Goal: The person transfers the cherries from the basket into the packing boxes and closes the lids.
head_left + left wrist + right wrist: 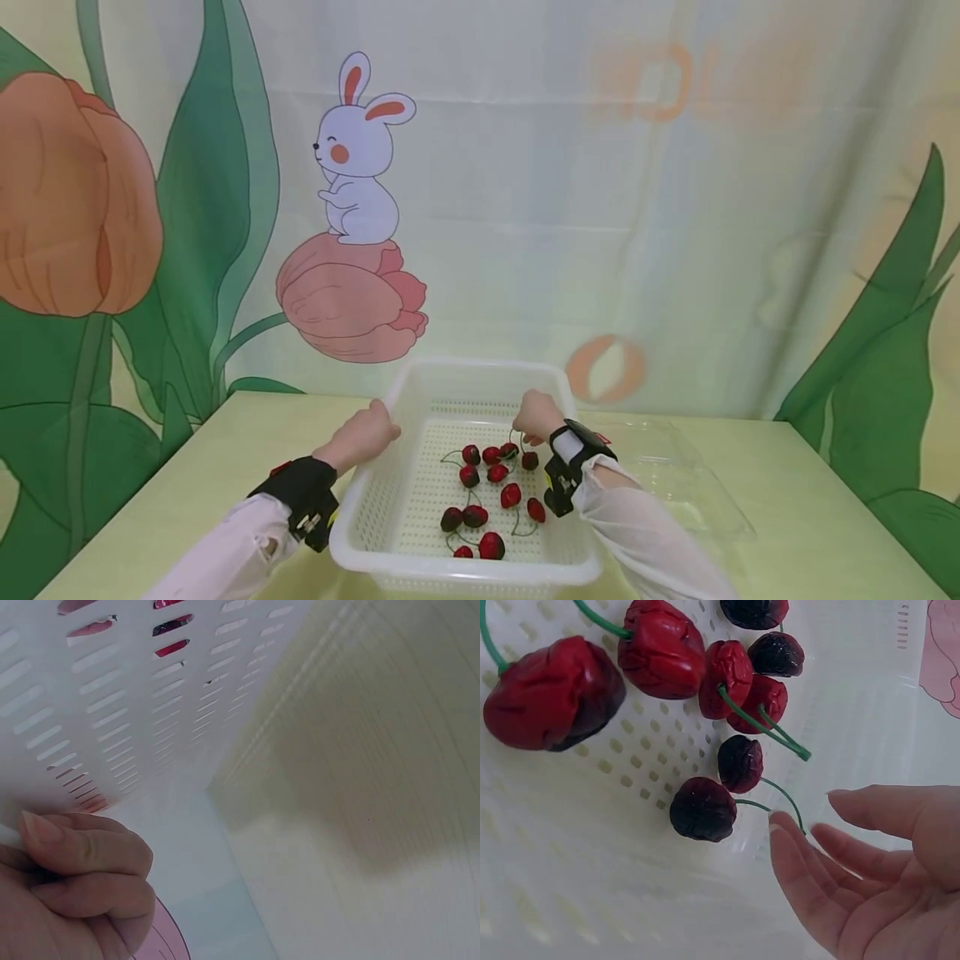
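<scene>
A white perforated plastic basket stands on the table with several dark red cherries on green stems spread over its floor. My left hand grips the basket's left rim; in the left wrist view its thumb and curled fingers pinch the rim edge. Inside the basket, toward the far right, is my right hand. The right wrist view has its thumb apart from the fingers, with fingertips at the stems of a dark cherry and the cherry beside it. Whether they touch the stems is unclear.
A clear plastic container lies on the pale table to the right of the basket, partly behind my right forearm. Behind the table hangs a printed curtain with a rabbit and tulips.
</scene>
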The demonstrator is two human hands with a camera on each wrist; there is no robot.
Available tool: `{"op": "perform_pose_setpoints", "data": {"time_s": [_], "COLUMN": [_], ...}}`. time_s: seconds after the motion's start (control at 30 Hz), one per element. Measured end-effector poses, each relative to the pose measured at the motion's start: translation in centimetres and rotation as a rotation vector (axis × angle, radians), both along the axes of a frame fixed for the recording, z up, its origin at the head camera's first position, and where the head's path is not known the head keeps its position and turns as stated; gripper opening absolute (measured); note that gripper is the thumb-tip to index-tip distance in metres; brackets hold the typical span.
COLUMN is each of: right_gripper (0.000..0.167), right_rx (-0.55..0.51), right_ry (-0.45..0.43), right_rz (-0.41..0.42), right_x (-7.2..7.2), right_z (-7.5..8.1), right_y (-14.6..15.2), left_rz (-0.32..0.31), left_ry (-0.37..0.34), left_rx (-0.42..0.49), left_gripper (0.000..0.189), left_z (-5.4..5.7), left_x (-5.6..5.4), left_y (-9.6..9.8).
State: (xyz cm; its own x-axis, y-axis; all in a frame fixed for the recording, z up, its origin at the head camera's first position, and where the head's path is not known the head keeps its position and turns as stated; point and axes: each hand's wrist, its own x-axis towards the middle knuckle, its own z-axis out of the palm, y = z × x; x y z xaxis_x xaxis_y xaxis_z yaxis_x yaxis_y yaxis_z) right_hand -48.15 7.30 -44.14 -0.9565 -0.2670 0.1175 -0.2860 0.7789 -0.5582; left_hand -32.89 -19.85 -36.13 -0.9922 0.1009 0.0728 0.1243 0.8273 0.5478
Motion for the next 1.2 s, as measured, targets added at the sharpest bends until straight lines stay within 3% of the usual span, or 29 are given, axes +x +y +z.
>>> {"op": "perform_pose_setpoints", "data": {"time_s": [0.17, 0.27, 0.3, 0.37, 0.5, 0.53, 0.6, 0.73, 1.2], "right_gripper": [0.009, 0.009, 0.009, 0.013, 0.028, 0.027, 0.026, 0.015, 0.017], "right_rx": [0.029, 0.06, 0.046, 0.057, 0.053, 0.058, 0.041, 0.033, 0.005], "right_ry": [0.096, 0.061, 0.092, 0.055, 0.102, 0.076, 0.095, 0.064, 0.044], "right_rz": [0.026, -0.002, 0.022, -0.011, -0.028, -0.049, -0.032, -0.029, -0.073], "right_x": [-4.6, -5.2, -5.0, -2.3, 5.0, 7.3, 8.9, 9.5, 8.6], "right_z": [-4.7, -5.1, -4.9, -2.2, 4.0, 5.9, 7.0, 7.6, 6.9], "right_y": [0.8, 0.8, 0.8, 0.1, -1.4, -1.9, -2.0, -2.1, -2.5], "left_rz": [0.0, 0.008, 0.01, 0.014, 0.013, 0.013, 0.009, 0.011, 0.022], "left_ry": [0.008, -0.003, -0.007, -0.012, -0.007, -0.005, -0.002, -0.001, 0.003], "left_rx": [-0.021, -0.009, -0.001, 0.008, 0.006, 0.004, 0.0, 0.01, 0.007], "left_gripper": [0.036, 0.036, 0.036, 0.036, 0.036, 0.036, 0.036, 0.036, 0.035], "left_z": [0.1, 0.1, 0.1, 0.0, 0.0, -0.1, 0.0, 0.0, -0.2], "left_x": [0.1, 0.0, 0.0, -0.1, -0.2, -0.2, -0.2, 0.0, -0.2], "left_y": [0.0, 0.0, 0.0, 0.0, -0.1, -0.1, -0.1, -0.1, -0.1]}}
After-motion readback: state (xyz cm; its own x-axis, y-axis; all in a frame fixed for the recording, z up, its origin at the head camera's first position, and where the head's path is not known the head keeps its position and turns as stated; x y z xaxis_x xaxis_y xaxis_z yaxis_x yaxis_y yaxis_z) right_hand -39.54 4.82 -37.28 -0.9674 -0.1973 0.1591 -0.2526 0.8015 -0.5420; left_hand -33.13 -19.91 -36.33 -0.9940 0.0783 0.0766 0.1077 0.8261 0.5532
